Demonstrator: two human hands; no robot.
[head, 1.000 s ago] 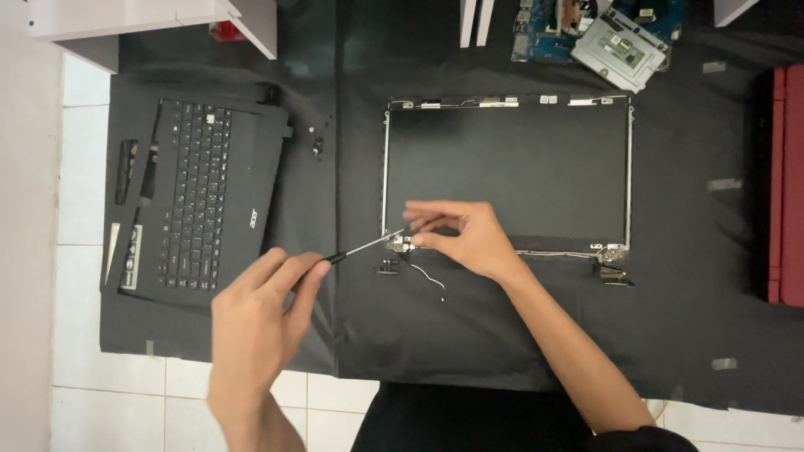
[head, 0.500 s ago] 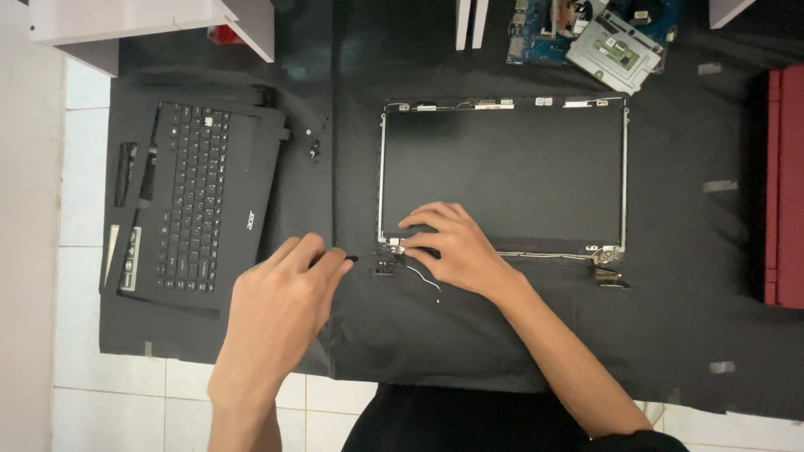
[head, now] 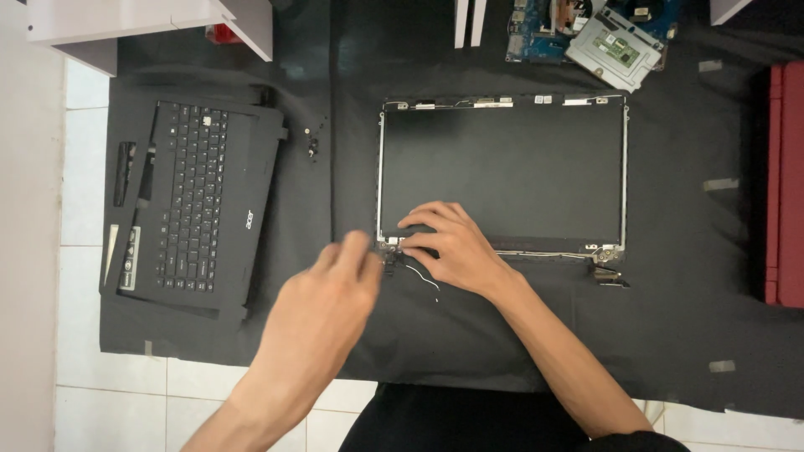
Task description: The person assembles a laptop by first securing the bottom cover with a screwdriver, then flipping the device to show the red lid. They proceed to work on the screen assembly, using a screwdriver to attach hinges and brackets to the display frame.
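Our right hand (head: pixel 448 247) stays pressed flat on the screen panel's (head: pixel 502 167) lower left corner, grasping nothing. Our left hand (head: pixel 322 314) has drawn back from the hinge (head: pixel 389 247), blurred; we cannot tell its grip.

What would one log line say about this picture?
left hand: blurred, beside screen corner | right hand: pressing lower-left corner of bare black laptop screen panel | black keyboard shell: lying apart, left

I see screen panel (head: pixel 502 172) mid-mat (head: pixel 687 335), keyboard case (head: pixel 197 209) left, circuit boards (head: pixel 595 29) far, my hands (head: pixel 444 247) at panel's near-left corner.
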